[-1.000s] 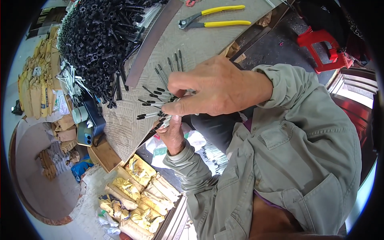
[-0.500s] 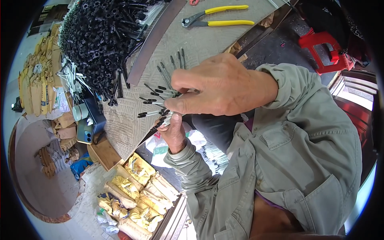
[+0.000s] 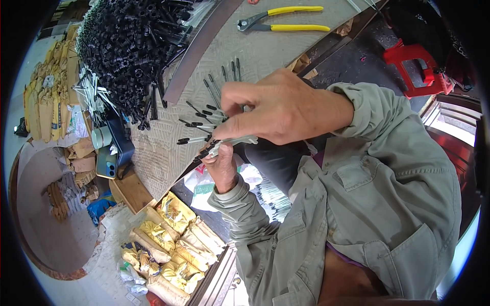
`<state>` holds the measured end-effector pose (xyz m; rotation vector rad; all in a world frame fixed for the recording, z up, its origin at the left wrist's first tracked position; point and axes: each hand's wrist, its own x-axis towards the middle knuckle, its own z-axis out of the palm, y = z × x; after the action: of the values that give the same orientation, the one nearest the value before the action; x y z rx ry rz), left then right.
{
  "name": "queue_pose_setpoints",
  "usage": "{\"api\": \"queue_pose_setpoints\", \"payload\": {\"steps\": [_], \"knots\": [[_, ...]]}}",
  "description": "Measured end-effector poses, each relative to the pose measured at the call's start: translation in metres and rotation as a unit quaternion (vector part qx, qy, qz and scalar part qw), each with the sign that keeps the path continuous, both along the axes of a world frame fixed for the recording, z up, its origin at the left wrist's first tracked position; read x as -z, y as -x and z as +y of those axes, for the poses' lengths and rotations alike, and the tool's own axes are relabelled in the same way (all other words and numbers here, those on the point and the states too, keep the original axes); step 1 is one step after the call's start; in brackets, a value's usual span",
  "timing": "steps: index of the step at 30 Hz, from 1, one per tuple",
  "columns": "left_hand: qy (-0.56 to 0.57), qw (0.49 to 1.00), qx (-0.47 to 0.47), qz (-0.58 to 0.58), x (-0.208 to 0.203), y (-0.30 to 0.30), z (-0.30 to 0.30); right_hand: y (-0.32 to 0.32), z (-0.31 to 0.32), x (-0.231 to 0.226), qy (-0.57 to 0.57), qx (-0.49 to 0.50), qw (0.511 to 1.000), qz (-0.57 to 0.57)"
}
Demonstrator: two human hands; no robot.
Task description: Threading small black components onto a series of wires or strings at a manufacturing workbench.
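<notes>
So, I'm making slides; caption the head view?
Left hand holding black-tipped white sticks, right hand close by, yellow-handled pliers beyond.

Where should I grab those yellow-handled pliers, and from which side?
Probably by both yellow handles, coming from the picture's right: the pliers lie on the table, dark head leftward, with the handles spread and their free ends rightward.

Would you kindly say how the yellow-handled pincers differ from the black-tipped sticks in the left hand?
The pincers have yellow handles; the sticks are pale with black tips. The pincers lie on the table; the sticks are bunched in the left hand. Both have dark parts.
</notes>
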<state>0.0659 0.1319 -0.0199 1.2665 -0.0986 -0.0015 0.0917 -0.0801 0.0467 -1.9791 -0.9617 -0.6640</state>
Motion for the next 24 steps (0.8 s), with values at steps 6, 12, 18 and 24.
{"api": "queue_pose_setpoints", "payload": {"steps": [6, 12, 18, 24], "knots": [[-0.002, 1.0, 0.005, -0.009, -0.004, 0.0, -0.003, -0.003, 0.001, -0.001, -0.013, -0.02, 0.999, 0.026], [0.015, 1.0, 0.016, 0.002, -0.008, 0.001, -0.005, -0.013, 0.0, -0.002, 0.031, -0.03, 0.998, -0.051], [-0.004, 0.999, 0.022, -0.029, -0.003, -0.002, -0.004, -0.011, 0.004, 0.001, 0.018, -0.027, 0.999, -0.044], [-0.07, 0.995, 0.046, -0.062, -0.002, -0.004, -0.003, -0.003, 0.011, 0.003, -0.008, -0.018, 1.0, 0.021]]}}
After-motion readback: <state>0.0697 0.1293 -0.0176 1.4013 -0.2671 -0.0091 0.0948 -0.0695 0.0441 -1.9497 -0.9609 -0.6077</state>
